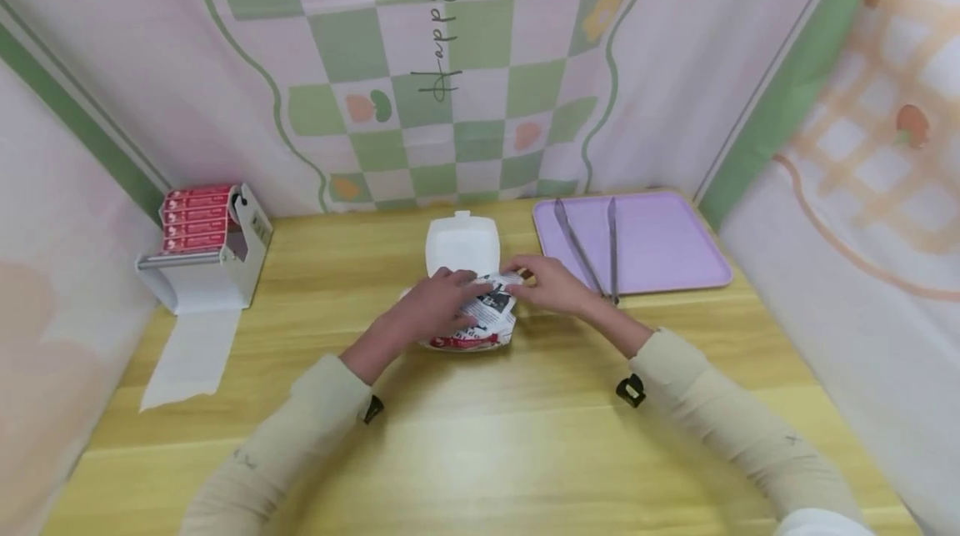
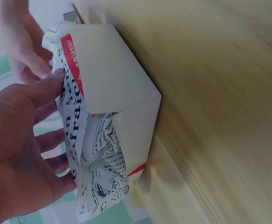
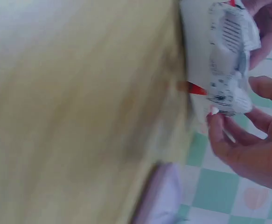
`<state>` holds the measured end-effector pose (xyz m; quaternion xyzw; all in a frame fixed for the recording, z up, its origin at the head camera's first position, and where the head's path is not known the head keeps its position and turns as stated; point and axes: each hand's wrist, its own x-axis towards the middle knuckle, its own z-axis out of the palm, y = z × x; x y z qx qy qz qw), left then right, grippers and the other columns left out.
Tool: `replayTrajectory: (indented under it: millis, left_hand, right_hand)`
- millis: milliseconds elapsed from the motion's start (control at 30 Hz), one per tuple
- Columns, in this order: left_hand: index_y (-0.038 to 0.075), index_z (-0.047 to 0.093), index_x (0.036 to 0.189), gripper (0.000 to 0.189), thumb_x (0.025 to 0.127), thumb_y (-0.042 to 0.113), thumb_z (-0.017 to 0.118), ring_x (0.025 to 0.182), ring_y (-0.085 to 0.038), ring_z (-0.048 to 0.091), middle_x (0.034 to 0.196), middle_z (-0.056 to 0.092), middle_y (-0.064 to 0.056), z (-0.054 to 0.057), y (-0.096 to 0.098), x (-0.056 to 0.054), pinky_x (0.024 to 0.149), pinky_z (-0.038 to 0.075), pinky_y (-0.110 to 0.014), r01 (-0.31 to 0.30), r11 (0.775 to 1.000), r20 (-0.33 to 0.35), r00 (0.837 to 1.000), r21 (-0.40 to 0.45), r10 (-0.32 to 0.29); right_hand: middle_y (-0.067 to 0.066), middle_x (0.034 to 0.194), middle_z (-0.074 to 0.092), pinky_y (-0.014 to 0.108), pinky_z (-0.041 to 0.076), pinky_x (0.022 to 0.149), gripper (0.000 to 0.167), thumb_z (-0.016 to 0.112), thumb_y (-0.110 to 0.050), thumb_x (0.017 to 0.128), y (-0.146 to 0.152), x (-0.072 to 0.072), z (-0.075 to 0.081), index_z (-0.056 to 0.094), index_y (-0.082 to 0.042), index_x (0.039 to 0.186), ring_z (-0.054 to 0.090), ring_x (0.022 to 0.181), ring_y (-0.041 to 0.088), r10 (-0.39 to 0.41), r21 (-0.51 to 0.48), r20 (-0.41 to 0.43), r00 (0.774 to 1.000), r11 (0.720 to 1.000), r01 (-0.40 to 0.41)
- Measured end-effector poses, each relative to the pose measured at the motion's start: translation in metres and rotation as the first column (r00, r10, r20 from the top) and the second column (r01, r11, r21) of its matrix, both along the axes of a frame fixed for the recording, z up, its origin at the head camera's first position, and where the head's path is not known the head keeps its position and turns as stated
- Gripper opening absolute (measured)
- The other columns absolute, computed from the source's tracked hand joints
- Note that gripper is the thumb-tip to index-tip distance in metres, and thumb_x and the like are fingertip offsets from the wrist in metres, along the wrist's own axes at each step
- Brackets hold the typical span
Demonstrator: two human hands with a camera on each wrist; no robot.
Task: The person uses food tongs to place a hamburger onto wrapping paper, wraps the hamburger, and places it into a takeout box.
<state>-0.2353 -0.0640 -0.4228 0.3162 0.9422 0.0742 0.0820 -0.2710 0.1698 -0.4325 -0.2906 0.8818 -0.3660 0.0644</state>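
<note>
An open white clamshell box [image 1: 462,246] stands mid-table, lid raised at the back. In its base lies folded, crumpled paper [image 1: 492,313] with black print, its contents hidden. My left hand [image 1: 435,304] rests over the left side of the paper. In the left wrist view, the thumb [image 2: 49,88] lies along the paper's upper face, the other fingers spread loosely against it. At the back right corner my right hand [image 1: 551,286] pinches the paper's edge between thumb and fingers. The right wrist view shows those curled fingers [image 3: 219,135] at the paper's end. Red bands mark the box's wall [image 2: 122,70].
Back right lies a purple tray [image 1: 667,244] with metal tongs [image 1: 613,244] on it, their end past its front edge. On the left stands a white dispenser [image 1: 206,282] with a red-printed roll [image 1: 197,219]; a pale strip [image 1: 191,357] trails onto the table. Patterned curtains [image 1: 480,102] enclose the table.
</note>
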Motion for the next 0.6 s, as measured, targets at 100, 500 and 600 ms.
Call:
replayTrajectory:
  millis: [100,500,600]
  left_hand:
    - [0.030,0.045,0.150,0.054,0.099,0.040,0.060,0.128,-0.037,0.051,0.155,0.044,-0.012,0.0006,0.0021,0.0018,0.096,0.054,-0.051,0.048,0.996,-0.044,0.998,-0.072,-0.051]
    - [0.033,0.036,0.155,0.052,0.104,0.041,0.044,0.137,-0.038,0.047,0.164,0.031,-0.004,-0.0030,0.0055,0.0058,0.098,0.051,-0.057,0.131,0.971,-0.135,0.978,-0.198,-0.159]
    - [0.038,0.035,0.154,0.050,0.105,0.047,0.041,0.141,-0.038,0.042,0.166,0.026,0.001,-0.0079,0.0028,0.0062,0.095,0.051,-0.062,0.172,0.966,-0.133,0.971,-0.192,-0.199]
  right_hand:
    - [0.019,0.123,0.067,0.043,0.059,0.090,0.027,0.067,-0.009,0.092,0.0013,-0.0041,-0.0032,0.065,-0.002,0.118,0.067,0.103,0.034,-0.003,0.009,0.077,0.997,1.000,0.002]
    - [0.016,0.120,0.067,0.040,0.059,0.083,0.024,0.067,-0.010,0.092,-0.0001,-0.0071,-0.0073,0.064,-0.007,0.115,0.068,0.100,0.031,-0.041,0.003,0.112,0.993,0.999,0.040]
    - [0.016,0.117,0.068,0.041,0.059,0.084,0.025,0.066,-0.011,0.093,0.0006,-0.0107,-0.0094,0.063,-0.007,0.117,0.068,0.100,0.031,-0.054,0.012,0.127,0.990,0.999,0.053]
